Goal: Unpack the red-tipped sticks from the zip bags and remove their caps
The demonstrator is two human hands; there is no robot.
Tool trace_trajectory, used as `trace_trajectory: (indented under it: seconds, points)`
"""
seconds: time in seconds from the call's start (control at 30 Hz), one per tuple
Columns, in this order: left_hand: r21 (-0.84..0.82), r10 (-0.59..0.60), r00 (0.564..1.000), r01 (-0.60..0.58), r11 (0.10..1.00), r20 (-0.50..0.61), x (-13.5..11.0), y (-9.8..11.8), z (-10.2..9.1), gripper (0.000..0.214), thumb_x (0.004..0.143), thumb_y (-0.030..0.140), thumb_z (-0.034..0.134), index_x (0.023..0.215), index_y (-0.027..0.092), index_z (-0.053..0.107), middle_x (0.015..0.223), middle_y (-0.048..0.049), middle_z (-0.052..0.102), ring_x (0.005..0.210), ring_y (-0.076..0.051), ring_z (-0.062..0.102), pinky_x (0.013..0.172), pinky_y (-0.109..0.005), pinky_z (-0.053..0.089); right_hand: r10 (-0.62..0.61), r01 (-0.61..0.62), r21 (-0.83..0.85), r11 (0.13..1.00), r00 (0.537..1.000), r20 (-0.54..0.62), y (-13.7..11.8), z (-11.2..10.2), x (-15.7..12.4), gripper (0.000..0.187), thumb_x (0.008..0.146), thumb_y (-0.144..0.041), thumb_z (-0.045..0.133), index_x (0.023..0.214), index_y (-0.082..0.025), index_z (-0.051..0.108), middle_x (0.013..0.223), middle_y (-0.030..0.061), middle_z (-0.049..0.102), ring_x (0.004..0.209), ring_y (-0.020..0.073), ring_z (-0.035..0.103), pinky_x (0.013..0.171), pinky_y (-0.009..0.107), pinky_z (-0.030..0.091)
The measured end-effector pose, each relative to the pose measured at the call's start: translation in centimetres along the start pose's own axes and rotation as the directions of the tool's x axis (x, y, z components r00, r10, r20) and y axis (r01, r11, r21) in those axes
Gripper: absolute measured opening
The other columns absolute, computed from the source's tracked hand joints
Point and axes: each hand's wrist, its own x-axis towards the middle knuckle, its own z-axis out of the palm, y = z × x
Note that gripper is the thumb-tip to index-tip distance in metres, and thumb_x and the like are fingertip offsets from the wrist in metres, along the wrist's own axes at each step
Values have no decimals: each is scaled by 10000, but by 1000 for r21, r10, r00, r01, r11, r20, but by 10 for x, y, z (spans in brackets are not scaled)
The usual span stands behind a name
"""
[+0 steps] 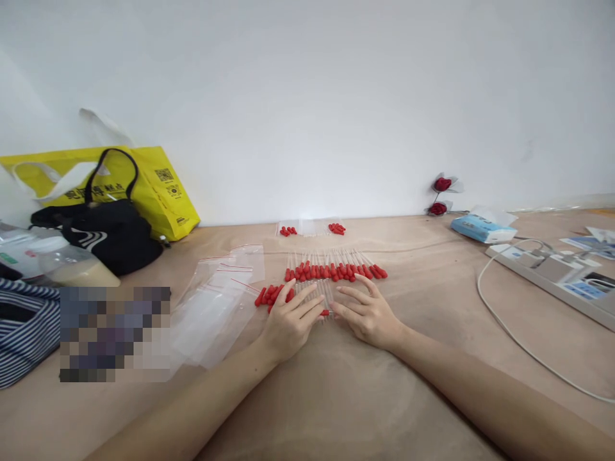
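Between my two hands is a glass dropper (325,312) with a red rubber bulb. My left hand (294,317) pinches it at the bulb. The fingertips of my right hand (369,315) close on its clear tube from the other side. Beneath and beside my left hand lies a pile of red bulbs (273,294), partly hidden by that hand, with clear tubes (311,288) showing past its fingers. Just beyond my hands runs a row of droppers (331,271), bulbs towards me and tubes pointing at the wall.
Clear zip bags (216,314) lie left of my hands. Bagged droppers (307,227) rest by the wall. A yellow bag (168,186), black bag (120,234) and bottle (79,266) stand left. To the right are tissues (480,227), a power strip (557,272) and a cable (502,346).
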Motion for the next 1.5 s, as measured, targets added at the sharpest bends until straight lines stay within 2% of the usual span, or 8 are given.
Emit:
trace_trajectory:
  seconds: [0.23, 0.53, 0.8, 1.17, 1.27, 1.37, 1.43, 1.5]
  points:
    - [15, 29, 999, -29, 999, 20, -1, 2, -4, 228, 846, 126, 423, 832, 202, 638, 949, -6, 680, 1078, -196, 528, 1059, -528, 108, -69, 69, -7, 998, 998, 0, 0, -3, -3, 195, 825, -119, 456, 955, -193, 582, 771, 5, 686, 1004, 178, 556, 1022, 507, 246]
    - [55, 45, 998, -48, 997, 48, -3, 3, -3, 318, 798, 51, 379, 823, 218, 648, 963, -16, 676, 1089, -201, 519, 1039, -590, 25, -62, 62, 17, 998, 998, 4, -1, 0, -5, 192, 808, -97, 467, 934, -192, 576, 782, 18, 681, 1040, 180, 539, 1026, 510, 236]
    - [42, 83, 997, -83, 996, 7, -4, 1, -2, 271, 782, 59, 413, 811, 206, 639, 985, 9, 670, 1093, -194, 514, 1055, -567, 19, -69, 69, -5, 998, 997, -15, -4, -5, -2, 184, 836, -96, 431, 886, -187, 583, 750, 11, 678, 1028, 173, 539, 1031, 583, 87]
    - [18, 93, 996, -92, 996, -12, -5, 4, -1, 299, 795, 51, 374, 811, 208, 629, 996, 12, 666, 1080, -194, 523, 1057, -559, 19, -84, 84, 2, 996, 996, -35, -3, -5, -1, 137, 828, -121, 464, 873, -186, 576, 700, -10, 677, 945, 158, 569, 1022, 561, 123]
    - [18, 83, 996, -83, 996, -15, -4, 4, -3, 298, 808, 56, 369, 814, 207, 626, 984, 14, 669, 1073, -190, 526, 1055, -549, 53, -85, 85, 1, 996, 996, -42, -3, -6, -2, 122, 826, -129, 471, 862, -187, 572, 688, -17, 672, 930, 154, 570, 1011, 544, 161]
    - [35, 45, 999, -45, 998, -22, -5, 2, -7, 299, 811, 45, 365, 809, 199, 622, 971, 5, 671, 1054, -192, 536, 1031, -517, 165, -60, 61, -1, 998, 996, -68, 1, -8, -5, 113, 825, -135, 473, 846, -181, 574, 651, -18, 655, 896, 156, 573, 974, 508, 240]
    - [55, 6, 999, -4, 998, -38, -7, -1, -10, 298, 804, 26, 366, 811, 191, 615, 963, -6, 669, 1026, -197, 548, 971, -474, 279, 25, -26, -21, 999, 998, -60, 4, -10, -8, 117, 828, -145, 468, 832, -176, 581, 620, -9, 632, 808, 152, 578, 896, 442, 336]
    - [62, -13, 999, 16, 998, -50, -8, -3, -11, 264, 810, 38, 388, 815, 185, 607, 943, -22, 662, 959, -196, 566, 866, -406, 387, 146, -146, -45, 988, 989, -8, 8, -10, -11, 141, 838, -175, 454, 856, -174, 594, 616, 5, 605, 673, 132, 556, 728, 329, 414]
